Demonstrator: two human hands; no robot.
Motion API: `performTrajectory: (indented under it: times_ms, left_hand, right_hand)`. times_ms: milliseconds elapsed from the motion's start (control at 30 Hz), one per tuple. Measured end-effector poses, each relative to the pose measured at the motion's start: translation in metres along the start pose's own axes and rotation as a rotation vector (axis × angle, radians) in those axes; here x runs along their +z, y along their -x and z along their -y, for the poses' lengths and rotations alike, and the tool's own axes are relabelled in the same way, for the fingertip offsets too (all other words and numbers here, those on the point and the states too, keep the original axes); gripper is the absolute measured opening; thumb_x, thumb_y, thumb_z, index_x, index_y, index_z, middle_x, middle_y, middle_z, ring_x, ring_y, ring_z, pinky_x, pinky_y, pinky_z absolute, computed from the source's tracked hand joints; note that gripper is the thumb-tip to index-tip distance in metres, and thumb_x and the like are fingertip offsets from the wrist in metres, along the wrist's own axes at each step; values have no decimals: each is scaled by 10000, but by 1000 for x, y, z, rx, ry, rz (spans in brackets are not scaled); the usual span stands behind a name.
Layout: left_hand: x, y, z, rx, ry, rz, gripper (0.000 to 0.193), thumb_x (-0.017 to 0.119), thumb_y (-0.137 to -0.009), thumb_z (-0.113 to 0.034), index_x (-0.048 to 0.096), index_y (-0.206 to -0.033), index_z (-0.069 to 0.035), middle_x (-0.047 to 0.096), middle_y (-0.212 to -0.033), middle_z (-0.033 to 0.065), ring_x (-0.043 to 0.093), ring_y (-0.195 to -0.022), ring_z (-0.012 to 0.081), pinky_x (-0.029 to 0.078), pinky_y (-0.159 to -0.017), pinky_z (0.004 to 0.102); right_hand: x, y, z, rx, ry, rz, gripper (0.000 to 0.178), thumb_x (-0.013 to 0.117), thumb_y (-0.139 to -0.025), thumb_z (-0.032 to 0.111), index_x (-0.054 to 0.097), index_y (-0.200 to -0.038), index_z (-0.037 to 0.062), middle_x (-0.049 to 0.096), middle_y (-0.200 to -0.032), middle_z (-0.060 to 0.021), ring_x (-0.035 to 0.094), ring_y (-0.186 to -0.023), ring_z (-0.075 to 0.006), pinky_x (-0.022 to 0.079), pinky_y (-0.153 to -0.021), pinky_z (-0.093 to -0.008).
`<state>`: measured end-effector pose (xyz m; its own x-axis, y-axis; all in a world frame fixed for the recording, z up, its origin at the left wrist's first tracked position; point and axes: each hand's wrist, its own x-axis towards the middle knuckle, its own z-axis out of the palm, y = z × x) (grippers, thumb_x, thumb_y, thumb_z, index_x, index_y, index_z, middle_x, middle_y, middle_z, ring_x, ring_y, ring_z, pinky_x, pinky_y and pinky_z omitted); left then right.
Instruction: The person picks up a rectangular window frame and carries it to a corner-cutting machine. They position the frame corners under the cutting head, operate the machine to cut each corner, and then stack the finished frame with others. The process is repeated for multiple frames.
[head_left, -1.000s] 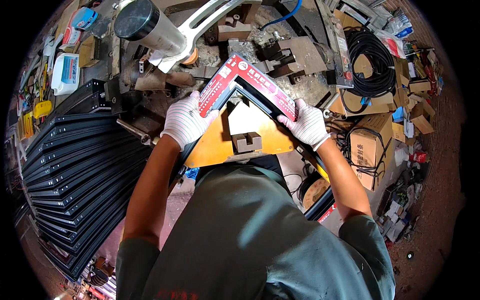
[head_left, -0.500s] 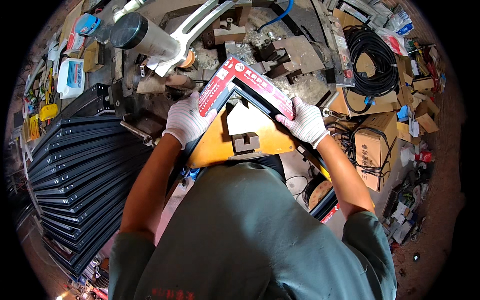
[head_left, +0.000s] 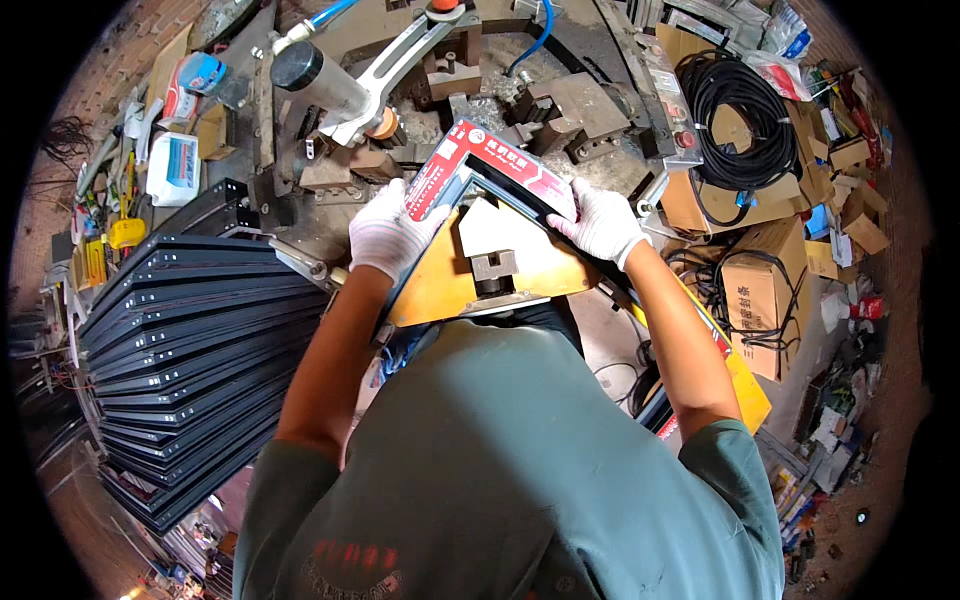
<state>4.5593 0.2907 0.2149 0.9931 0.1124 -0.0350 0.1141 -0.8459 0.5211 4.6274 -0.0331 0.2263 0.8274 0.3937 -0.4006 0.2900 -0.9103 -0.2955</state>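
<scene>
A dark frame corner (head_left: 500,186) faced with red printed film points away from me, its two arms spreading back toward my body. My left hand (head_left: 388,232), in a white striped glove, is closed around the left arm, thumb on the inner side. Gloved the same way, my right hand (head_left: 603,222) grips the right arm near the end of the red film. Under the corner lies an orange plate (head_left: 435,288). On it are a white pointed block (head_left: 486,230) and a notched metal block (head_left: 493,265), both inside the angle of the frame.
Beyond the corner is a machine bed with steel clamp blocks (head_left: 580,105) and a cylinder (head_left: 318,78) on a lever. Many dark frames (head_left: 200,330) are stacked at left. A coiled black hose (head_left: 735,120) and a cardboard carton (head_left: 757,300) stand at right.
The whole view has shifted, with the stacked frames and cylinder now farther right in it. Both hands keep their grip, and the corner sits slightly closer to the white block.
</scene>
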Motion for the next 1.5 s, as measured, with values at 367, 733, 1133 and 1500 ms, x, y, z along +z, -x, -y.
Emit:
performTrajectory:
  times_ms: [367,733,1133,1500]
  left_hand:
    - [-125,-67,-21,235,572,-208,504,819,-901,-160,584,-1326,-26,705,-1179,105,665,-1087,206,524,-974,369]
    - [-85,-61,-90,322,535,-77,456,797,-912,-242,630,-1251,13,756,-1139,167,710,-1026,235,537,-945,341]
    - [-58,11,-44,31,426,-250,442,843,-855,-251,670,-1173,4,700,-1018,127,631,-867,186,535,-814,297]
    - [-9,10,30,-38,-76,331,584,812,-811,-469,636,-1120,-6,729,-984,260,709,-986,425,566,-878,461]
  right_hand:
    - [1,5,-1,-24,-22,-58,557,717,-894,529,573,-1090,28,723,-939,-262,700,-915,-459,547,-838,-518]
    - [-2,12,2,-16,-11,-51,594,711,-890,548,581,-1131,21,728,-983,-261,701,-961,-451,546,-881,-505]
    - [0,8,-2,-14,-12,-51,605,712,-884,561,589,-1130,23,730,-990,-265,702,-969,-450,546,-891,-503]
    - [-2,2,0,-24,-25,-17,592,743,-885,515,556,-1131,10,716,-956,-277,693,-935,-463,543,-845,-509]
